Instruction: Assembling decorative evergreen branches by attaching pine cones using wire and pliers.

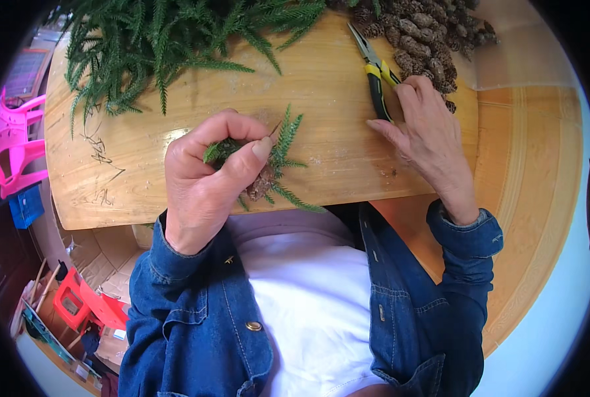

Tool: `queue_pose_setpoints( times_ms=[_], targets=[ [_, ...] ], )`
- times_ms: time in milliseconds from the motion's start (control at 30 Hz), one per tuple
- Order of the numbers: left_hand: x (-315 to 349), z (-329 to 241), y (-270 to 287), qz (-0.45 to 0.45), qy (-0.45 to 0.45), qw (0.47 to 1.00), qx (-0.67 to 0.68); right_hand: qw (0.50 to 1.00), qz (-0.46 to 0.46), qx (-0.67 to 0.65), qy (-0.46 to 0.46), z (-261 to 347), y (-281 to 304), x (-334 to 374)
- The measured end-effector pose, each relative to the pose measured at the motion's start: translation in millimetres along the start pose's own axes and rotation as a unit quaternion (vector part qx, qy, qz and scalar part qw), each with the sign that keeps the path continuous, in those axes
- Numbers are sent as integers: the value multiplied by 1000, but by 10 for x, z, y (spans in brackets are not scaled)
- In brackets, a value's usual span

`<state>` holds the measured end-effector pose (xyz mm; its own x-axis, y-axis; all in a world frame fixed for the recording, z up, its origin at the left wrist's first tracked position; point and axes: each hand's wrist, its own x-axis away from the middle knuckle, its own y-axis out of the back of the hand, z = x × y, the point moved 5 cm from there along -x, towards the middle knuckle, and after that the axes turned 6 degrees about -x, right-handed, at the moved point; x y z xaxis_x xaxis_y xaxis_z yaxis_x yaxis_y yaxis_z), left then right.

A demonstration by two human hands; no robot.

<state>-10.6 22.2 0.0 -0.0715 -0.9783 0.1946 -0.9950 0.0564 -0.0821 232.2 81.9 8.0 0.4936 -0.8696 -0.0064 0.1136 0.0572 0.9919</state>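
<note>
Left hand [206, 175] clenched on green sprig with small cone [268, 165], low centre of wooden board [321, 79] | right hand [427, 135] fingers spread, touching black-yellow pliers [374, 73] | cone pile [427, 33] top right | fir branches [163, 40] top left.

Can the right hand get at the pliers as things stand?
Probably yes: the right hand already rests on the black-and-yellow handles of the pliers, and nothing lies between them.
</note>
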Motion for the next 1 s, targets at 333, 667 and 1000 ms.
queue_pose_setpoints(
  times_ms=[333,667,1000],
  targets=[
    [110,78,185,4,12,999,37,1000,-4,-22,3,343,-107,-26],
    [58,144,261,-15,23,999,40,996,24,-82,-34,370,-117,-129],
    [-63,149,10,-27,19,999,38,996,59,-68,20,279,-48,67]
  ],
)
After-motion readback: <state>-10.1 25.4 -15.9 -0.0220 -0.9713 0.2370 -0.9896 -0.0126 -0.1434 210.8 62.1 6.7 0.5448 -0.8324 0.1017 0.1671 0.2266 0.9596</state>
